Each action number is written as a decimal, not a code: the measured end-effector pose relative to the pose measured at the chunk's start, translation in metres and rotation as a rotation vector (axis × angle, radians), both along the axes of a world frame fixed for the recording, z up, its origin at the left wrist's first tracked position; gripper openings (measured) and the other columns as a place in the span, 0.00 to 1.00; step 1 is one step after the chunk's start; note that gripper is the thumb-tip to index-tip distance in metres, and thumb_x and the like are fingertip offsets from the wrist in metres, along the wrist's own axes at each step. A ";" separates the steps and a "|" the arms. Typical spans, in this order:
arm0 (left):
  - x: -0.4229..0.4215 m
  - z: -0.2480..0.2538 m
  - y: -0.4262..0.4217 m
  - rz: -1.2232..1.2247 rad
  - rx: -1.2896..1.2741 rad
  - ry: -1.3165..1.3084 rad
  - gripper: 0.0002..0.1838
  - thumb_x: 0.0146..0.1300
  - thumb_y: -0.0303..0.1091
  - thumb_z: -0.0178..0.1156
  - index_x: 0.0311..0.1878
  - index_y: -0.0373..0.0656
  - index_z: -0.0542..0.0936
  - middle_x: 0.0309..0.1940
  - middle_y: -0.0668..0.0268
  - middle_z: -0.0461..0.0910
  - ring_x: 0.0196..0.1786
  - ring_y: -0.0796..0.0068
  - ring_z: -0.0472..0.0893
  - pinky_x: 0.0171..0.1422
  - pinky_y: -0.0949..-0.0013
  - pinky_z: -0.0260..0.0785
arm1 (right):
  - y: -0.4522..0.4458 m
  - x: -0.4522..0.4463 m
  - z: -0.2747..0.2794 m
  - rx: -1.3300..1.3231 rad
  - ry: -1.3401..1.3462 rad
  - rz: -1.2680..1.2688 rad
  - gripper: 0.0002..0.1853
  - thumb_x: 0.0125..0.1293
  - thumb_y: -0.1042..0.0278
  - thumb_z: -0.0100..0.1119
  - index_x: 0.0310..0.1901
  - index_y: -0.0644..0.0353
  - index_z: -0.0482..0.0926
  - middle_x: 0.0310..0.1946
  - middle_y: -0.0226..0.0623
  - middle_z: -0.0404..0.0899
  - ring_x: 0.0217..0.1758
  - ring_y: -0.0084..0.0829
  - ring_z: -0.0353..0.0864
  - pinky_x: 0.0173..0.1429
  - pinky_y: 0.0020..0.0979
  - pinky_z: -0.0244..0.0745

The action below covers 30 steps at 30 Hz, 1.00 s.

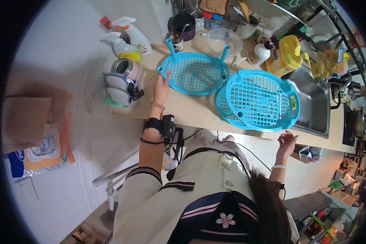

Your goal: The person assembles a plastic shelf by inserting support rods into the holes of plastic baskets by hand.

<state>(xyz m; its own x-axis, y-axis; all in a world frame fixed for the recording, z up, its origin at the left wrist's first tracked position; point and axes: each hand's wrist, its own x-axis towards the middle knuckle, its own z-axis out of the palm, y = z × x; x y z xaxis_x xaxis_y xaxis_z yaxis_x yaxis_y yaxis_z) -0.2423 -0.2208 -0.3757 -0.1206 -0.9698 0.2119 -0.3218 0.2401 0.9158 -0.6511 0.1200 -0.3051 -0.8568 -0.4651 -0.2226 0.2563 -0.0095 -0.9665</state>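
On the beige counter lies a blue plastic lattice tray [195, 74] with upright tube legs at its rim. My left hand [162, 85] is at its left edge, fingers closed around the base of one leg. To the right, a larger round blue lattice tray [264, 99] rests over another blue piece, overlapping the first tray's right side. My right hand [287, 140] is below the larger tray's front edge, holding nothing, its fingers apart and partly curled.
Spray bottles [135, 37] and an open metal canister [124, 67] stand at the left. Behind are a clear bowl [224, 42], a white bottle [260, 53] and a yellow jug [286, 55]. A metal sink [313, 105] is at the right; cables hang below the counter [183, 112].
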 end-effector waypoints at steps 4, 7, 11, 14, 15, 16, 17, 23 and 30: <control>0.016 0.015 0.002 0.107 -0.068 -0.036 0.09 0.62 0.29 0.52 0.44 0.39 0.73 0.38 0.57 0.78 0.42 0.64 0.79 0.45 0.66 0.68 | 0.011 -0.012 0.019 -0.162 0.013 -0.105 0.27 0.70 0.47 0.31 0.36 0.60 0.76 0.23 0.33 0.74 0.29 0.26 0.72 0.33 0.27 0.67; 0.025 0.071 0.017 0.219 -0.118 -0.119 0.09 0.62 0.29 0.51 0.44 0.37 0.72 0.37 0.56 0.78 0.42 0.65 0.78 0.45 0.66 0.67 | 0.019 -0.022 0.036 -0.216 0.043 -0.138 0.27 0.69 0.44 0.31 0.37 0.59 0.75 0.24 0.33 0.74 0.29 0.25 0.71 0.34 0.27 0.66; 0.030 0.125 0.028 0.364 -0.228 -0.048 0.10 0.63 0.30 0.51 0.44 0.35 0.72 0.38 0.57 0.78 0.41 0.67 0.78 0.46 0.66 0.67 | 0.009 -0.025 0.068 -0.336 0.267 -0.091 0.27 0.68 0.45 0.32 0.42 0.61 0.74 0.28 0.34 0.74 0.32 0.27 0.72 0.34 0.27 0.67; 0.024 0.163 0.038 0.346 -0.276 0.204 0.12 0.65 0.33 0.50 0.46 0.34 0.70 0.37 0.60 0.76 0.38 0.71 0.77 0.45 0.68 0.68 | -0.023 -0.014 0.104 -0.317 0.391 0.035 0.25 0.69 0.47 0.34 0.48 0.61 0.72 0.32 0.36 0.75 0.34 0.27 0.73 0.38 0.28 0.69; 0.023 0.169 0.039 0.315 -0.262 0.271 0.13 0.65 0.33 0.50 0.46 0.34 0.70 0.36 0.61 0.76 0.38 0.72 0.77 0.44 0.69 0.68 | -0.037 -0.002 0.118 -0.269 0.460 0.144 0.23 0.68 0.51 0.39 0.53 0.61 0.69 0.38 0.38 0.74 0.39 0.28 0.73 0.41 0.29 0.70; 0.020 0.176 0.040 0.280 -0.246 0.339 0.13 0.65 0.34 0.50 0.47 0.34 0.70 0.35 0.61 0.76 0.38 0.74 0.76 0.43 0.70 0.68 | -0.051 0.014 0.133 -0.218 0.530 0.250 0.23 0.67 0.54 0.44 0.57 0.61 0.66 0.43 0.40 0.74 0.43 0.30 0.73 0.45 0.31 0.72; 0.013 0.187 0.045 0.242 -0.207 0.361 0.13 0.65 0.34 0.50 0.47 0.34 0.70 0.34 0.61 0.76 0.37 0.75 0.77 0.41 0.72 0.69 | -0.066 0.032 0.147 -0.202 0.633 0.348 0.26 0.62 0.60 0.52 0.59 0.61 0.62 0.49 0.42 0.70 0.49 0.31 0.71 0.49 0.31 0.71; -0.033 0.240 0.066 0.000 0.081 0.390 0.15 0.65 0.39 0.50 0.45 0.36 0.70 0.30 0.64 0.75 0.30 0.77 0.78 0.25 0.76 0.71 | -0.131 0.071 0.192 -0.164 1.365 0.404 0.46 0.44 0.71 0.71 0.64 0.56 0.54 0.64 0.41 0.57 0.64 0.37 0.61 0.61 0.36 0.64; -0.060 0.287 0.070 -0.313 0.168 0.365 0.23 0.63 0.49 0.51 0.50 0.38 0.69 0.37 0.60 0.78 0.31 0.74 0.80 0.24 0.75 0.74 | -0.134 0.028 0.198 -0.360 1.222 0.584 0.41 0.38 0.73 0.71 0.58 0.60 0.64 0.57 0.43 0.67 0.64 0.38 0.63 0.65 0.36 0.59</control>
